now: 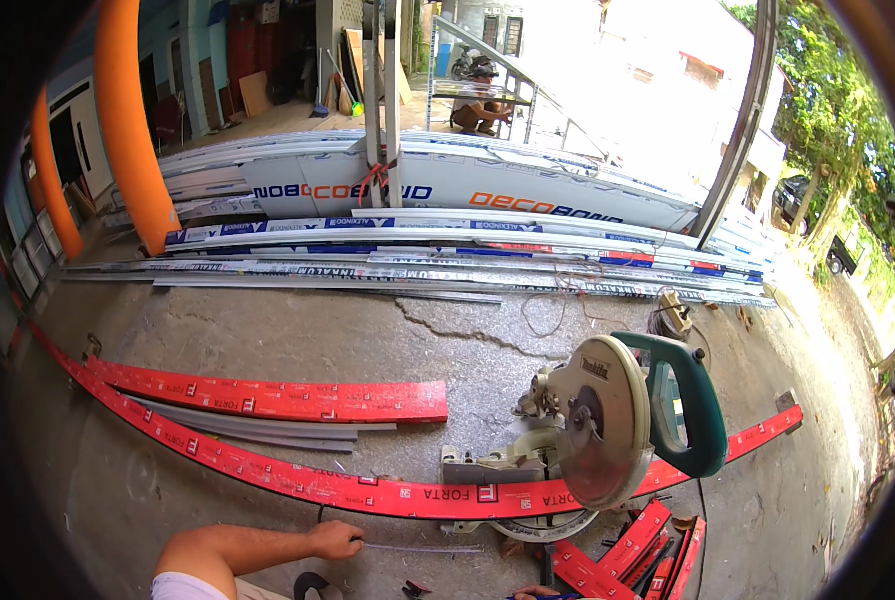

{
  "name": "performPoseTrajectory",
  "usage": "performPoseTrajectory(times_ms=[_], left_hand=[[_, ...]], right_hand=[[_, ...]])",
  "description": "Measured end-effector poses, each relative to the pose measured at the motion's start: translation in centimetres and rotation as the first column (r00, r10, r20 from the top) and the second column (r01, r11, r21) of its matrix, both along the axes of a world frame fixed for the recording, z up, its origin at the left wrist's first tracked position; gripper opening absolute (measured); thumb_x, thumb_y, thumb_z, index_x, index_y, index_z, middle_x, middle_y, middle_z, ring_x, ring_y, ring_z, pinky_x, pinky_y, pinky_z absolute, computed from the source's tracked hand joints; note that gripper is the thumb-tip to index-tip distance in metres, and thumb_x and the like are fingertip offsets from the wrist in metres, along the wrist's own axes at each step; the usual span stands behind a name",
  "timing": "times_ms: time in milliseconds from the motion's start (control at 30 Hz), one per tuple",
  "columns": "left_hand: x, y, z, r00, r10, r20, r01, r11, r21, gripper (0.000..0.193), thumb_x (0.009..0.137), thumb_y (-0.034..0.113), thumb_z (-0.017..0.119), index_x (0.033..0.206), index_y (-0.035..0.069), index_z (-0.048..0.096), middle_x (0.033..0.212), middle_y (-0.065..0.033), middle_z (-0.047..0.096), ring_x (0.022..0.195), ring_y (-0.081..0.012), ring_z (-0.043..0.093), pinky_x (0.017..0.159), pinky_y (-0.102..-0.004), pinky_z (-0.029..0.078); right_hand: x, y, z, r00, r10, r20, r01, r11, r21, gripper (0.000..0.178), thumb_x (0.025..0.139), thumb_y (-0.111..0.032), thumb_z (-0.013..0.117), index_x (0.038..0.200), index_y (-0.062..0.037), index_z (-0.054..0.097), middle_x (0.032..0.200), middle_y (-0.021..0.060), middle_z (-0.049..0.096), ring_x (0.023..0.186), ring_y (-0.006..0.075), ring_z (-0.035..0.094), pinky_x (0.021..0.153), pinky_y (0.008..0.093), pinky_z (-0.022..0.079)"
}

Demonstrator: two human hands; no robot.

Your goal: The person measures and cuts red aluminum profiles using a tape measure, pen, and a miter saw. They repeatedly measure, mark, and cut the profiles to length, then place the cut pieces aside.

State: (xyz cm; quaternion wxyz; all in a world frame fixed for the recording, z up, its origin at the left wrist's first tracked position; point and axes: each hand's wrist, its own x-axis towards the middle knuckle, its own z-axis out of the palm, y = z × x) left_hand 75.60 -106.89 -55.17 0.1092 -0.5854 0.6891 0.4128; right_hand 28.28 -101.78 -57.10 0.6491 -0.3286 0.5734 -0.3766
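Note:
My left hand (332, 540) comes in from the lower edge and rests on the concrete floor, its fingers closed on the end of a thin grey metal strip (422, 548) that lies flat and runs to the right. Only a sliver of my right hand (539, 592) shows at the bottom edge, near a thin blue object; its grip is hidden. Just beyond both hands a long red-wrapped profile (297, 480) crosses the floor and passes through a mitre saw (607, 420) with a teal handle, its blade raised.
A shorter red-wrapped profile (267, 398) and bare grey profiles (267, 430) lie behind the long one. Several cut red pieces (627, 555) sit at the saw's lower right. Stacked long aluminium profiles (447, 255) fill the back. Orange pillars (127, 120) stand left. A person (477, 105) crouches far behind.

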Motion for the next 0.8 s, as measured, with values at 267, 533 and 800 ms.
performPoseTrajectory(times_ms=[267,533,800], left_hand=[[2.0,2.3,0.1,0.858,-0.466,0.217,0.499,0.856,-0.137,0.060,0.097,0.051,0.059,0.134,0.004,0.057,0.107,-0.0206,0.073,0.106,-0.0390,0.069,0.091,-0.0520,0.052],[-2.1,-1.0,1.0,0.835,-0.514,0.199,0.490,0.528,-0.694,0.072,0.086,0.049,0.073,0.142,0.008,0.054,0.140,-0.0197,0.053,0.133,-0.0366,0.051,0.108,-0.0521,0.040],[-2.1,-10.2,0.8,0.965,-0.144,0.221,0.215,0.914,-0.344,0.118,0.061,0.074,0.086,0.147,0.002,0.049,0.131,-0.0208,0.059,0.126,-0.0390,0.054,0.107,-0.0540,0.041]], right_hand=[[-8.7,-0.1,10.4,0.962,-0.260,-0.076,0.257,0.965,-0.057,0.036,0.102,-0.023,0.069,0.132,-0.0032,0.065,0.108,0.0140,0.075,0.096,0.0236,0.074,0.076,0.0416,0.064],[-12.1,-10.9,29.8,0.676,-0.679,-0.286,0.262,0.584,-0.768,0.038,0.114,-0.034,0.043,0.130,-0.0036,0.059,0.103,0.0114,0.075,0.090,0.0174,0.071,0.081,0.0316,0.053],[-8.3,-21.5,41.0,0.672,-0.163,-0.722,-0.312,0.822,-0.476,0.058,0.109,-0.050,0.050,0.134,-0.0002,0.066,0.097,0.0100,0.074,0.087,0.0133,0.068,0.078,0.0293,0.052]])
